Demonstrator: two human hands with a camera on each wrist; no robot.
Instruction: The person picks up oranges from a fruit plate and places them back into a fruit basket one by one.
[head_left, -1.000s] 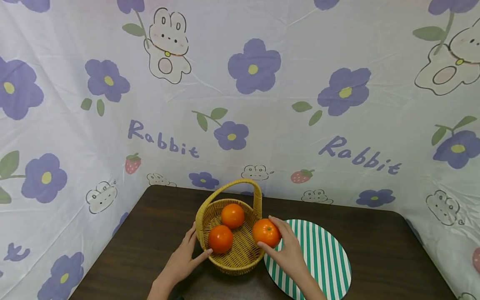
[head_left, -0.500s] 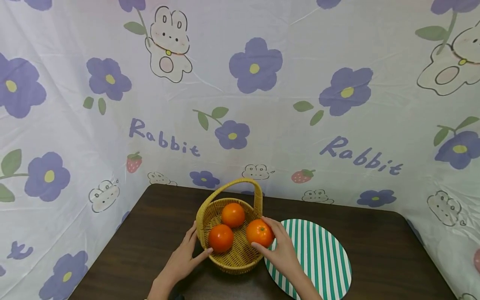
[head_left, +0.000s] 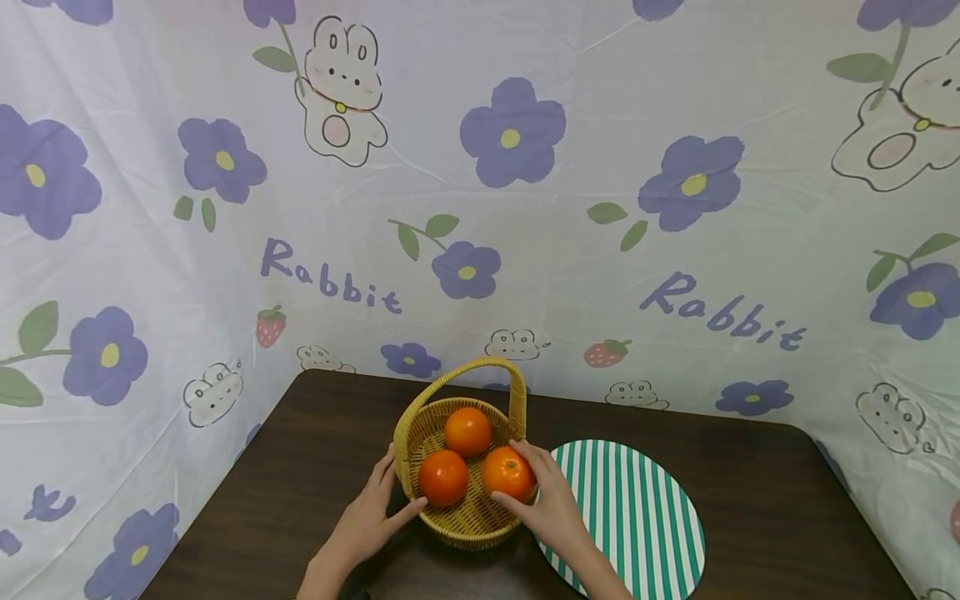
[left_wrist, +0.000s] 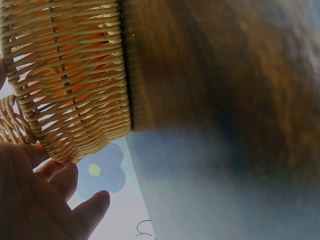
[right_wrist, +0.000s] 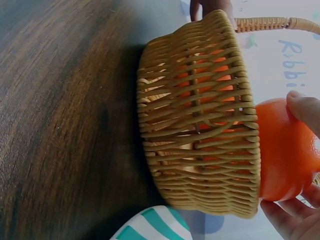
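My right hand (head_left: 553, 510) holds an orange (head_left: 507, 473) between thumb and fingers inside the right side of the yellow wicker basket (head_left: 467, 538). In the right wrist view this orange (right_wrist: 281, 155) stands partly above the basket's rim, with the thumb on one side and the fingers on the other. Two more oranges, a rear one (head_left: 468, 431) and a left one (head_left: 443, 478), lie in the basket. My left hand (head_left: 362, 518) holds the basket's left side, thumb at the front rim. The left wrist view shows its fingers (left_wrist: 64, 181) against the woven wall near the handle's foot.
A round mat with green and white stripes (head_left: 626, 517) lies right of the basket on the dark wooden table (head_left: 780, 517). The basket's tall handle (head_left: 480, 367) arches over its rear left. Behind the table hangs a white cloth (head_left: 555, 250) printed with flowers and rabbits.
My right hand has carried its orange leftward, from over the basket's right rim to inside it, beside the other two. My left hand has stayed at the basket's left side.
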